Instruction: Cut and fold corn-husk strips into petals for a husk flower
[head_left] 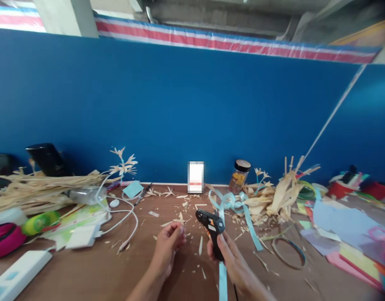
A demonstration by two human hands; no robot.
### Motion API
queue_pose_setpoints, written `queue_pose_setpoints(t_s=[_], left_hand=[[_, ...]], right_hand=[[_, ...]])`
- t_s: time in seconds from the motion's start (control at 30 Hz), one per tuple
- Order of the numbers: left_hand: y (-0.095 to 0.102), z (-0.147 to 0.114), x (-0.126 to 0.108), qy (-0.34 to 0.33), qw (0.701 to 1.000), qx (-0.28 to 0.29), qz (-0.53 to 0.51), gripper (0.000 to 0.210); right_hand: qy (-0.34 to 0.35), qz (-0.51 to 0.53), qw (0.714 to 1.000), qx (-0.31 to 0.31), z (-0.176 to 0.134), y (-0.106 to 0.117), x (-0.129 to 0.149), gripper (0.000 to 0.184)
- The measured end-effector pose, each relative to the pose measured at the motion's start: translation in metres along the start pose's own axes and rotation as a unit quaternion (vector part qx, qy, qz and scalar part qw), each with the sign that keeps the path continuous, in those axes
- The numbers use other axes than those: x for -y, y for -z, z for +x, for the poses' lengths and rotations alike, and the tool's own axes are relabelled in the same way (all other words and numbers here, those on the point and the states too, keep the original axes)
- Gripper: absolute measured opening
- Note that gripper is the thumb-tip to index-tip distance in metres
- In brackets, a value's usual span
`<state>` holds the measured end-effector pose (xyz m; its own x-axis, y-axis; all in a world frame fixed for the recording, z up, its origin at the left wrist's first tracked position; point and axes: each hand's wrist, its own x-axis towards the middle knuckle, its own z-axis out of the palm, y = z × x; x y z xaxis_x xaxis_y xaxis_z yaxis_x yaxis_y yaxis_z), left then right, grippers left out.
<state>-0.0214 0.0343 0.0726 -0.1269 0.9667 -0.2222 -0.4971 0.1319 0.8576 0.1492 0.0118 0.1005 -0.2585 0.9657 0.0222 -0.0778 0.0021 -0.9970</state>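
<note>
My right hand (231, 259) grips a black glue gun (212, 228) by its handle, nozzle pointing left and away. My left hand (167, 246) is just left of it, fingers pinched on a small pale husk piece (180, 218) held near the nozzle. Both hands hover low over the brown table (85, 276). A light blue ribbon (242, 213) curls on the table behind the gun and runs under my right wrist.
Dried corn husks (280, 194) lie piled at the right, long husk strips (38, 188) at the left. A glass jar (239, 176) stands by the blue wall. White cable and charger (85, 234), coloured paper sheets (342, 225), a husk flower stem (123, 163) and scraps are scattered about.
</note>
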Motion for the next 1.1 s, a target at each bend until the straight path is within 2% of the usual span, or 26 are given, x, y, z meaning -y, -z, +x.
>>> queue_pose_setpoints(t_s=[0.17, 0.3, 0.5, 0.67, 0.97, 1.1], left_hand=[[-0.002, 0.001, 0.002, 0.016, 1.000, 0.000, 0.008, 0.022], [-0.004, 0.001, 0.005, 0.019, 1.000, 0.007, 0.012, 0.021], [-0.003, 0.002, 0.008, 0.012, 1.000, 0.006, 0.019, 0.022], [-0.005, 0.002, 0.006, 0.013, 1.000, 0.006, 0.020, 0.020], [-0.004, 0.001, 0.005, 0.022, 0.999, -0.004, 0.029, 0.021], [-0.005, 0.000, 0.006, 0.004, 0.999, 0.002, 0.051, 0.020]], right_hand=[[-0.001, -0.011, 1.000, -0.022, -0.002, -0.001, -0.028, 0.039], [-0.004, 0.011, 1.000, -0.013, -0.003, 0.000, -0.040, 0.040], [-0.041, 0.052, 0.998, -0.002, -0.005, -0.002, -0.040, 0.041], [-0.050, 0.016, 0.998, -0.020, -0.008, -0.001, -0.037, 0.041], [-0.024, -0.045, 0.998, -0.023, -0.011, -0.001, -0.042, 0.043], [-0.026, -0.061, 0.997, -0.032, -0.011, -0.002, -0.040, 0.045]])
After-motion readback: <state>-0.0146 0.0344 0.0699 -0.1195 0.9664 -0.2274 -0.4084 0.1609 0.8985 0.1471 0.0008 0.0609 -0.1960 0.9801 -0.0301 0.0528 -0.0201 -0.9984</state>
